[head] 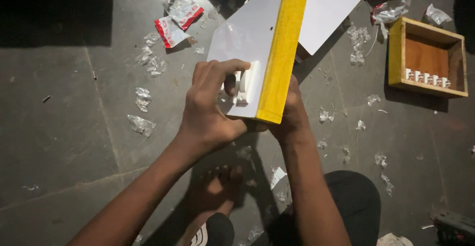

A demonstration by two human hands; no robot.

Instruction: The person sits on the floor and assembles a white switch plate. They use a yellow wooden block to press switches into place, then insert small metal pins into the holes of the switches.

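Head view: grey tiled floor (64,127), scattered clear plastic scraps (141,124) along its left side and two red-and-white packets (175,21) toward the far edge. Left hand (210,102) is curled around a small white plastic fitting (245,83), thumb and fingers pinching it against the face of a white panel (247,38). Panel is raised off the floor, tilted, with a yellow edge strip (282,53) running down its right side. Right hand (292,115) is mostly hidden behind the panel's near corner, gripping it from underneath; finger spread can't be seen. A second white board (331,8) lies on the floor behind. Toward the floor's far right corner sits an open yellow wooden box (397,53) with small white pieces lined along its inner near wall. A bare foot (215,189) rests below the hands.
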